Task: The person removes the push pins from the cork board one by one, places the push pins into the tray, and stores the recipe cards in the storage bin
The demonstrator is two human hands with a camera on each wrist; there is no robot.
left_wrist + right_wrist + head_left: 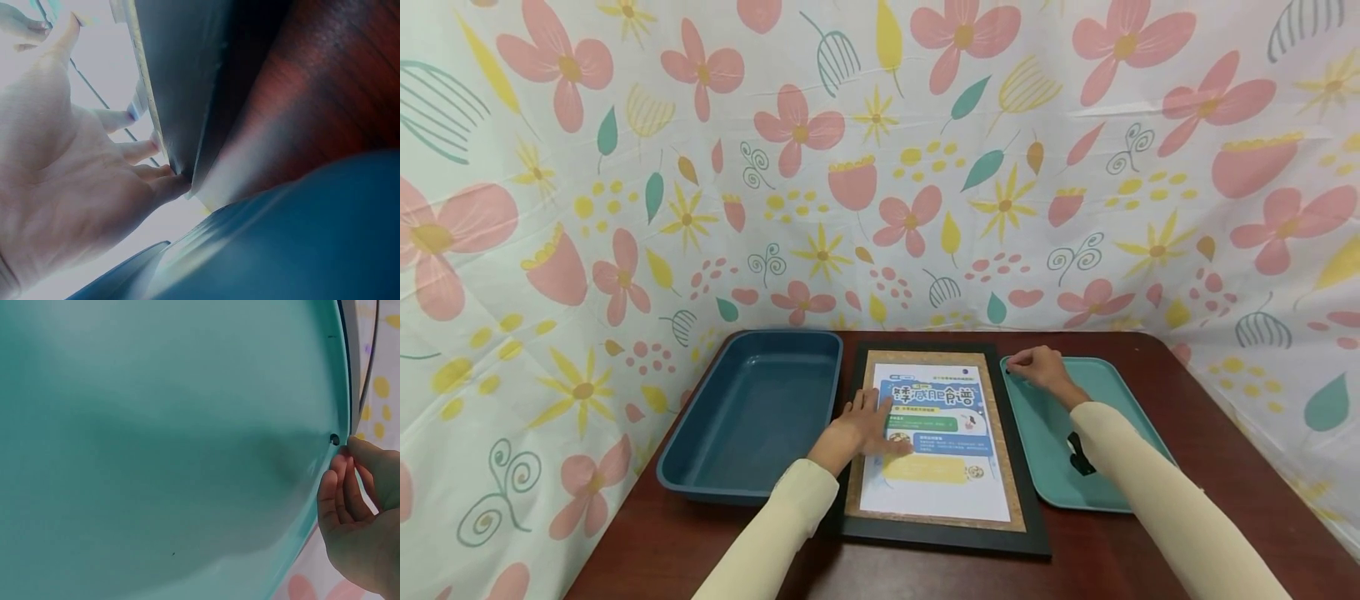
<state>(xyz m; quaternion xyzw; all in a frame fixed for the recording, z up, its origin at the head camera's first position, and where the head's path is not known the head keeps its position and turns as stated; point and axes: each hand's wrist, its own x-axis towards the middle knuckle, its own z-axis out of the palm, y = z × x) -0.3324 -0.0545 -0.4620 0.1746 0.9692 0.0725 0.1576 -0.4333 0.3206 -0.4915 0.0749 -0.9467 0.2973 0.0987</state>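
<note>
My left hand [867, 427] rests with spread, straight fingers on the left part of a printed sheet [936, 502] with Chinese text. The sheet lies on a cork board [1006, 492] with a black frame [947, 543]. In the left wrist view, the outer fingers of the left hand [69, 162] reach the frame's edge. My right hand [1041, 367] is at the far left corner of a teal tray [1052, 479], thumb and fingertips drawn together. Right at those fingertips, a small dark round piece [334, 439] sits inside the tray's corner. I cannot tell whether the fingers pinch anything.
A deep blue plastic bin [673, 454] stands left of the board. A black-and-white item [1081, 457] shows partly under the right forearm, over the tray. Everything stands on a dark red-brown wooden table [1097, 554], backed by a flower-print curtain [880, 192].
</note>
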